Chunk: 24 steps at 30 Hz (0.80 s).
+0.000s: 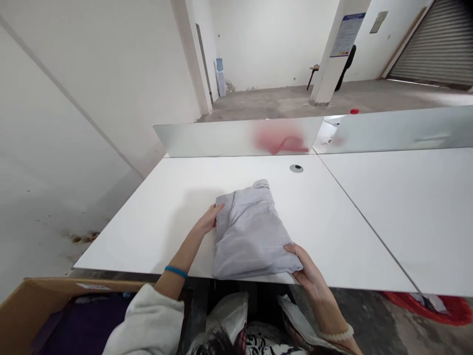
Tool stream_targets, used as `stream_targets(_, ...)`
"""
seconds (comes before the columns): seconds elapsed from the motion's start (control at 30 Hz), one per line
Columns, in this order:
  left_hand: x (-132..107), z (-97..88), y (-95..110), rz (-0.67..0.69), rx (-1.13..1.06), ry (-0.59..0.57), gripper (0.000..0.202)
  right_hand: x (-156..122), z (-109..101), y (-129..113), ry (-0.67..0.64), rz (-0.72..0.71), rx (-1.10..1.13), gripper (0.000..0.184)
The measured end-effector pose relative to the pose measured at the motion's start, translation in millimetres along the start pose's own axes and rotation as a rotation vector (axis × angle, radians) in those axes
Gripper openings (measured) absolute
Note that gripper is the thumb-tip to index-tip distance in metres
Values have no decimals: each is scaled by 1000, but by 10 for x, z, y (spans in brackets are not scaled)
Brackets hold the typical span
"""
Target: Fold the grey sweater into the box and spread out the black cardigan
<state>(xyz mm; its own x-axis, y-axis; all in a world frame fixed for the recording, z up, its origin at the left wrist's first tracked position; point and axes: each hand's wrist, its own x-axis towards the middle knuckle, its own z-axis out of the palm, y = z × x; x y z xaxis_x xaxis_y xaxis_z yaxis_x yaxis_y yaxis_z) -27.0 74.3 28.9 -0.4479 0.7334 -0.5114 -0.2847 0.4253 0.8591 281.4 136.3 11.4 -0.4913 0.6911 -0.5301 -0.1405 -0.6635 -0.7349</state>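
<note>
In the head view, one folded, light-grey cloth garment (254, 231) is at the front edge of my smooth white desk (351, 241), long axis running away from me, narrower end toward one low frosted panel (214, 140). My left fingers (219, 208) clamp its left side; my right fingers (292, 248) clamp its near right corner.

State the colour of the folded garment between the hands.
The folded garment is light grey, best seen in the head view.
</note>
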Motion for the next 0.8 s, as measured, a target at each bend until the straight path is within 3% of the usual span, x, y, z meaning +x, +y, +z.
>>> stream_targets(0.1,271,150,145,66,142,85,97,-21,35,13,-21,8,25,25)
stream_targets(0.2,381,259,200,124,262,97,108,-24,74,43,-64,-14,38,25)
stream_targets(0.43,342,460,157,335,348,-39,73,-148,130,10,-133,-61,-29,37)
stream_targets(0.63,254,640,79,423,271,11,60,-214,-52,-117,-128,-112,-114,37)
stream_targets(0.73,117,627,77,429,200,53,56,-183,-181,-194,-143,-131,-205,35)
stream_targets(0.8,-37,577,95,431,149,101,53,-194,-261,-219,-146,-226,-313,35)
